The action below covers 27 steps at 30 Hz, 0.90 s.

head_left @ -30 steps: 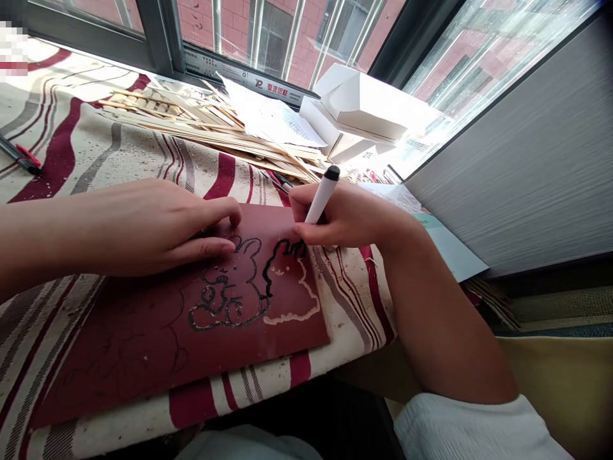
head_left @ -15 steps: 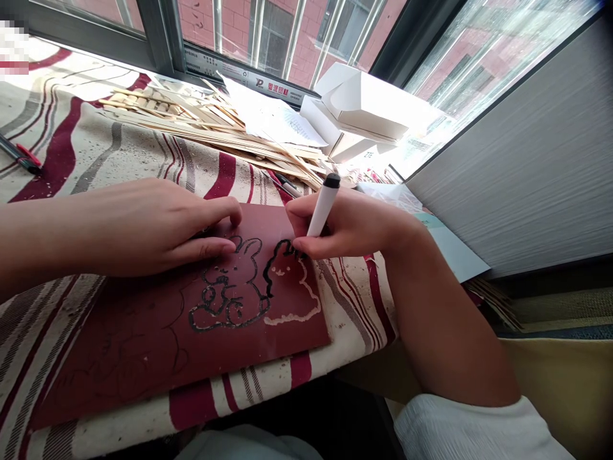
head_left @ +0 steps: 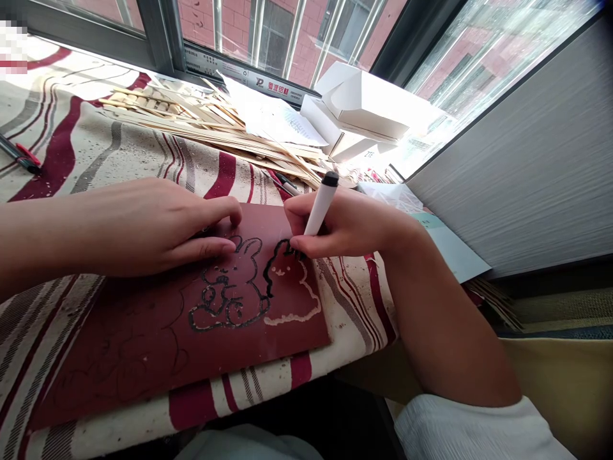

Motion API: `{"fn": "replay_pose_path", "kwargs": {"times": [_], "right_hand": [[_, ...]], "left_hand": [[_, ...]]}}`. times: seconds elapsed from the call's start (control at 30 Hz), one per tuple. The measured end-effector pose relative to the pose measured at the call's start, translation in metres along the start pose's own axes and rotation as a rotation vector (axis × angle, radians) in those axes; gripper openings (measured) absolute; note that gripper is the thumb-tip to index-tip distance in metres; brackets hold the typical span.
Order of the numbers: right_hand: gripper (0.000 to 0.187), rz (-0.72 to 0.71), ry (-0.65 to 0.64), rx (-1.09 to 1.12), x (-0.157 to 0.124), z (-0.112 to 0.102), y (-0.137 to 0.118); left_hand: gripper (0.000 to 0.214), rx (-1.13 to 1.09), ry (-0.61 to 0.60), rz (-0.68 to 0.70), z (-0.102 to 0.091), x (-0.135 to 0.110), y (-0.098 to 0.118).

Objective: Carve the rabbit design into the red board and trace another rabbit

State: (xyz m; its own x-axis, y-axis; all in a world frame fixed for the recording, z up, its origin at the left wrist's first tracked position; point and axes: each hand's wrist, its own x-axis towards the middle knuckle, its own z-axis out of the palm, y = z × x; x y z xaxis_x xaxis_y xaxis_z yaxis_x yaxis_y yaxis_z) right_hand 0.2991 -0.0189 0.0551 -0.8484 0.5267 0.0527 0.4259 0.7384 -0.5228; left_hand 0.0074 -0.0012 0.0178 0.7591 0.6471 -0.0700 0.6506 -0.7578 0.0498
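Observation:
A dark red board [head_left: 158, 345] lies on the striped cloth [head_left: 96, 153], with two carved rabbit figures on it. The left rabbit [head_left: 228, 287] is outlined in black; the right one [head_left: 292, 291] is black only along its top and left side. My left hand [head_left: 143, 223] lies flat on the board's upper left, fingers stretched toward the left rabbit's ears. My right hand [head_left: 345, 223] is closed round a white marker [head_left: 320, 204] with a black end, its tip hidden behind my fingers at the right rabbit's top edge.
Several thin wooden strips [head_left: 211, 128] are heaped at the back by the window frame, with papers [head_left: 272, 118] and white folded boxes [head_left: 368, 102] to their right. A red and black pen [head_left: 19, 156] lies at the far left. A grey panel [head_left: 527, 172] rises on the right.
My right hand and the marker have shifted slightly left and down along the top of the right rabbit. My left hand has stayed put.

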Motion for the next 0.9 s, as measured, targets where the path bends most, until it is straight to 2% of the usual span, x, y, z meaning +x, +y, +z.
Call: {"fn": "replay_pose_path", "kwargs": {"times": [0.2, 0.57, 0.77, 0.9], "right_hand": [[0.026, -0.012, -0.008, 0.033, 0.0001, 0.0004, -0.0004], [0.03, 0.009, -0.006, -0.023, -0.0011, -0.0009, -0.0009], [0.027, -0.024, -0.013, 0.019, -0.0002, 0.0015, 0.0006], [0.025, -0.03, 0.002, 0.008, -0.0003, 0.0011, 0.0012]], "left_hand": [[0.065, 0.014, -0.048, -0.04, -0.0012, 0.0013, 0.0026], [0.061, 0.027, 0.018, 0.035, 0.0007, -0.0007, -0.0023], [0.063, 0.022, -0.049, -0.032, -0.0014, -0.0001, 0.0021], [0.064, 0.018, -0.041, -0.032, -0.0014, 0.0004, 0.0027]]}}
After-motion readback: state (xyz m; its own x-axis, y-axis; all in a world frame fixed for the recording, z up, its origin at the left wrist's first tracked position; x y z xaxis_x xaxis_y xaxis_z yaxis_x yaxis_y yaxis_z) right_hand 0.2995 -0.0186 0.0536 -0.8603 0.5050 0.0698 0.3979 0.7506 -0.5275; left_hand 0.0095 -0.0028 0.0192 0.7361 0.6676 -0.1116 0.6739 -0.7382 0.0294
